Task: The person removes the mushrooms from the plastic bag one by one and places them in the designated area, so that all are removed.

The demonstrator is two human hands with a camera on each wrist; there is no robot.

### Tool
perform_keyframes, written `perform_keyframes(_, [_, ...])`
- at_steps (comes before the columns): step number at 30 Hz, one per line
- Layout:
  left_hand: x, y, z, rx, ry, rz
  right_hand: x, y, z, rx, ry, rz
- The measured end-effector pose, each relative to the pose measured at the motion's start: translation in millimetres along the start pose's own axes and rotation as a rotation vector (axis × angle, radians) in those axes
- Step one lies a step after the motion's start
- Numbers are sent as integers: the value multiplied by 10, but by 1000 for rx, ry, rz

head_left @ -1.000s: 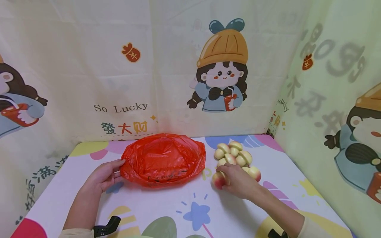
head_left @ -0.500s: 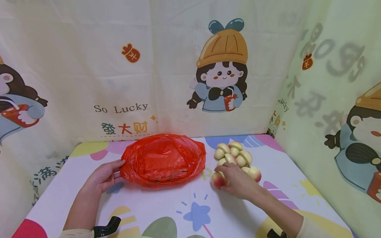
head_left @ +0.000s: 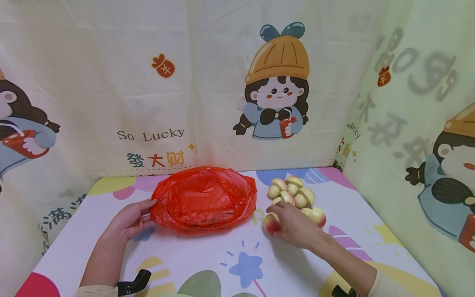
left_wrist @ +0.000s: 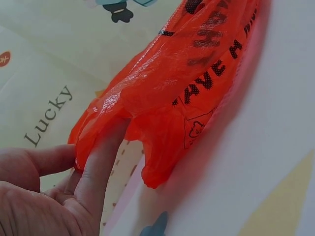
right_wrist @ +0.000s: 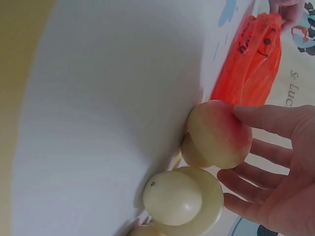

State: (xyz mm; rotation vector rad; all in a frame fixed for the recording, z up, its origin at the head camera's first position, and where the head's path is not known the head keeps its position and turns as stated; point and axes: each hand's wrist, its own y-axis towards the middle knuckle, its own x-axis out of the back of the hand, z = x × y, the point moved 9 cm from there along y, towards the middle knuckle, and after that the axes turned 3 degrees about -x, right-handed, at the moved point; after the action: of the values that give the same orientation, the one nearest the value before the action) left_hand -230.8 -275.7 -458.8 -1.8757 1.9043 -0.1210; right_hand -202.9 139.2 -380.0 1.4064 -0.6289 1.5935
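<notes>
A red plastic bag point(head_left: 208, 202) lies spread on the table with its mouth facing me. My left hand point(head_left: 126, 220) pinches its left edge; in the left wrist view the thumb is on one side of the film and a finger point(left_wrist: 101, 167) on the other. My right hand point(head_left: 297, 225) holds a cream mushroom-shaped piece with a pink-red blush point(head_left: 272, 224), at the front of a cluster of similar pieces point(head_left: 305, 196). In the right wrist view the thumb touches the blushed cap point(right_wrist: 221, 132), and the other fingers reach behind it, close to a neighbouring piece point(right_wrist: 172, 196).
The table point(head_left: 193, 260) wears a printed cover with a blue star and coloured shapes. Cartoon-printed cloth walls point(head_left: 215, 103) stand behind and at both sides. A black strap device point(head_left: 133, 282) is on my left wrist.
My right hand and the mushroom-shaped piece in it have shifted very slightly left. The left hand and the bag look unchanged.
</notes>
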Motion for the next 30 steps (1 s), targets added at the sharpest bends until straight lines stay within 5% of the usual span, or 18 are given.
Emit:
perform_keyframes(18, [91,16,-3,-15,38,-48,120,-73,43,-102,127,-56])
perform_keyframes(26, [234,-98,-212,-75,294,-147,82,-156,228,-84,148,-68])
perform_keyframes(30, [315,-302,-455,-137,531,-364,66,-187,318,-81,186,-51])
